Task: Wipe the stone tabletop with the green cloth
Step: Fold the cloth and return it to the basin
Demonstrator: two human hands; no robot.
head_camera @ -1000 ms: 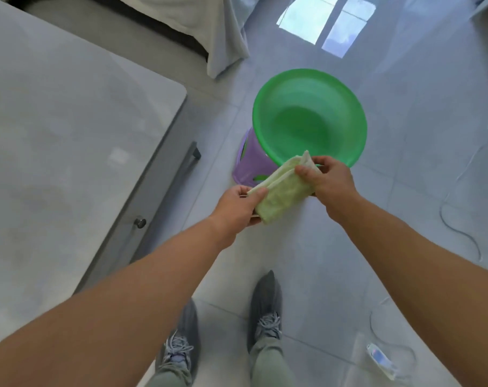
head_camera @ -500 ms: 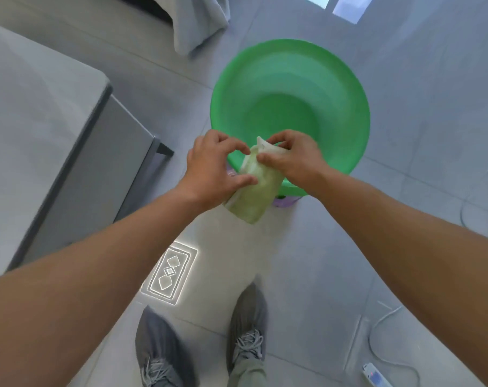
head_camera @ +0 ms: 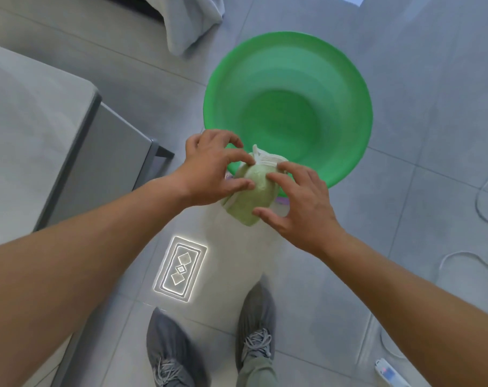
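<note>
The green cloth (head_camera: 253, 191) is bunched into a folded bundle, held in the air over the floor at the near rim of the green basin. My left hand (head_camera: 213, 169) grips its left side, fingers curled over the top. From the right, my right hand (head_camera: 298, 202) pinches the cloth between its fingertips and thumb. The grey stone tabletop (head_camera: 27, 141) lies at the left edge of the view, apart from both hands.
A large green basin (head_camera: 288, 107) rests on a purple stool (head_camera: 283, 201), mostly hidden. A grey sheet (head_camera: 192, 20) hangs at the top. White cables (head_camera: 485, 208) and a power strip (head_camera: 390, 372) lie on the tiled floor at right. My shoes (head_camera: 254, 331) stand below.
The view has swung from the tabletop toward the basin. Both hands stayed on the cloth and folded it from a flat strip into a thicker bundle; the right hand shifted lower along it.
</note>
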